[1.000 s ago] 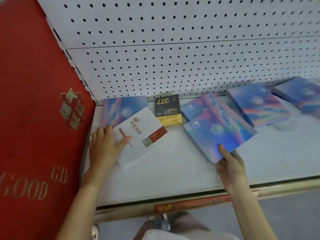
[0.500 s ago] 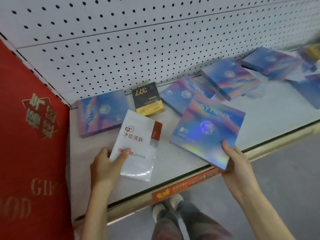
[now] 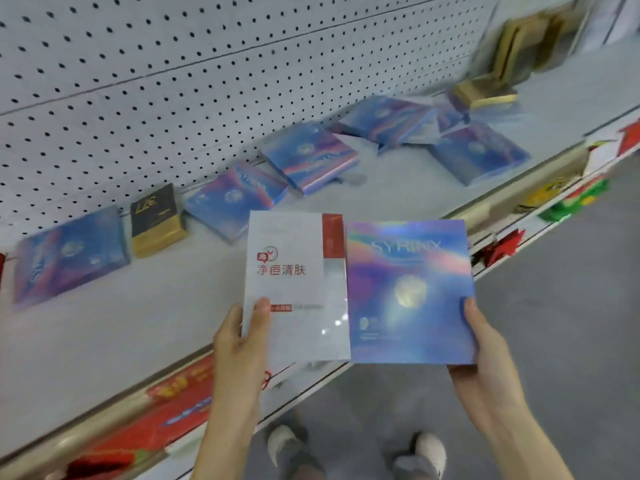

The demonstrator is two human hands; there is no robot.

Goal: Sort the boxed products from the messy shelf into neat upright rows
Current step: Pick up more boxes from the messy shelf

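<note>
My left hand (image 3: 240, 344) grips the lower left corner of a white box with red print (image 3: 294, 268), held upright in front of the shelf edge. Beside it, touching edge to edge, my right hand (image 3: 485, 362) holds a blue holographic SYRINX box (image 3: 408, 289) by its lower right corner. On the white shelf (image 3: 121, 327) several more blue SYRINX boxes lie flat, such as one at far left (image 3: 69, 254), one near the middle (image 3: 235, 199) and another tilted (image 3: 311, 155). A black and yellow box (image 3: 157, 220) lies flat between them.
A white pegboard wall (image 3: 173, 81) backs the shelf. Gold-coloured boxes (image 3: 512, 67) stand and lie at the far right. Red price strips (image 3: 180, 386) run along the shelf's front rail. Grey floor and my shoes (image 3: 287, 441) are below.
Both hands lifted their boxes off the shelf and brought them together side by side, upright, in front of the shelf edge. The view swung right; the red panel left the frame.
</note>
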